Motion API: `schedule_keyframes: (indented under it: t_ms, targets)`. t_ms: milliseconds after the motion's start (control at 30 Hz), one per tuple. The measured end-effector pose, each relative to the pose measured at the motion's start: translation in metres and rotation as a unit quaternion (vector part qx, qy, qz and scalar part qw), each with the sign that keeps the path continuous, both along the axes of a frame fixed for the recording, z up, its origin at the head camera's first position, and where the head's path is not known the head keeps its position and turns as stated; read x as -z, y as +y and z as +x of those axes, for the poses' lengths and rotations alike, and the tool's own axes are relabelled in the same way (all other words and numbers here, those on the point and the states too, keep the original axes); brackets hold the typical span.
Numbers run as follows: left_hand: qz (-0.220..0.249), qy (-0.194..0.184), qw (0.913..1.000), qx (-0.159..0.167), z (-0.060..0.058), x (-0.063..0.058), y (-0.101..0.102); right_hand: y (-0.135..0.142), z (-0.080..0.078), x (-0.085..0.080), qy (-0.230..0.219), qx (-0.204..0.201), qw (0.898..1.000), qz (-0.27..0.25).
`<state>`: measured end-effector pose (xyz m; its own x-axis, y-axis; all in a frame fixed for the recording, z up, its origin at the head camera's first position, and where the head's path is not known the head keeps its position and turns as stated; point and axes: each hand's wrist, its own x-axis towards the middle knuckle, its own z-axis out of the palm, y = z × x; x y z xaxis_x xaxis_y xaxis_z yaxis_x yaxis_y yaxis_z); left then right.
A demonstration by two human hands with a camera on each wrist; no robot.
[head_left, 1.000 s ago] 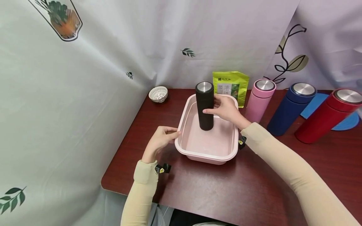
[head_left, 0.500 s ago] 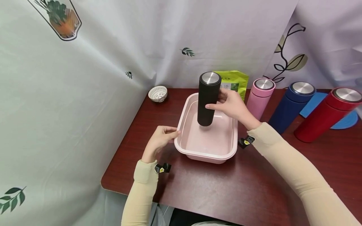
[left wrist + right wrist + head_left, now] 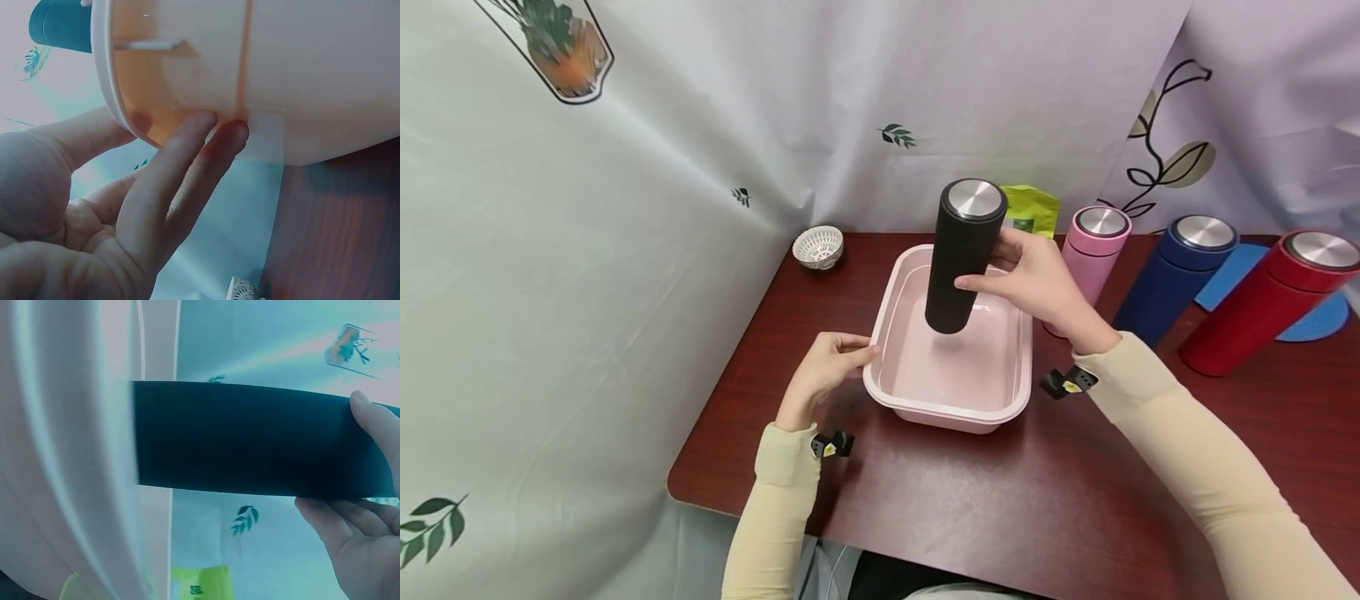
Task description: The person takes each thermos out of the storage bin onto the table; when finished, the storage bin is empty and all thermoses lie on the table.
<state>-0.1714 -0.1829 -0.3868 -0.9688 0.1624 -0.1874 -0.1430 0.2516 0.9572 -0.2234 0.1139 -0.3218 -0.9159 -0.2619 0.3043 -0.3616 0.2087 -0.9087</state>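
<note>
My right hand (image 3: 1030,275) grips a black thermos (image 3: 958,267) with a silver lid top, thumb on the near side. Slightly tilted, the thermos hangs over the pink plastic basin (image 3: 951,417), its lower end raised above the basin floor. In the right wrist view the dark thermos (image 3: 250,440) crosses the picture, its base end hidden behind the basin wall (image 3: 69,425). At the basin's left rim, my left hand (image 3: 827,371) pinches the edge between thumb and fingers. The left wrist view shows two fingertips (image 3: 231,134) against the basin's outer wall.
Right of the basin stand a pink thermos (image 3: 1093,250), a blue thermos (image 3: 1176,275) and a red thermos (image 3: 1262,308). Blue mats (image 3: 1318,321) lie behind the red one. A green packet (image 3: 1033,208) is at the back, and a small white basket (image 3: 818,248) sits at the back left.
The black thermos has risen off the basin floor and shifted a little to the right, tilting as my right hand moved up and right. My left hand has stayed at the rim.
</note>
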Motion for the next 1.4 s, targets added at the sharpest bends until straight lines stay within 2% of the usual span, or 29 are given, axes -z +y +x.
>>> schedule_keyframes:
  t_ms: [233,433,767,967,1100,1400]
  targets:
    - [0.006,-0.01,0.9999,-0.001,-0.003,0.003,0.001,0.013,0.009,-0.004,0.025,0.019,0.999,0.005]
    - [0.008,-0.007,0.9999,0.003,-0.004,0.003,-0.001,0.026,0.017,-0.004,0.027,0.032,0.999,-0.001]
    - [0.005,-0.007,0.9999,0.005,-0.006,0.003,-0.001,0.049,0.038,-0.002,0.043,0.077,0.996,0.001]
    - [-0.001,-0.005,1.0,0.006,-0.006,0.004,-0.001,0.064,0.051,-0.003,0.04,0.122,0.991,0.021]
    - [-0.006,-0.003,1.0,0.007,-0.006,0.004,-0.001,0.073,0.061,-0.004,0.041,0.141,0.989,0.015]
    - [-0.005,-0.003,0.9999,0.008,-0.006,0.004,-0.002,0.089,0.085,-0.018,0.074,0.181,0.981,0.014]
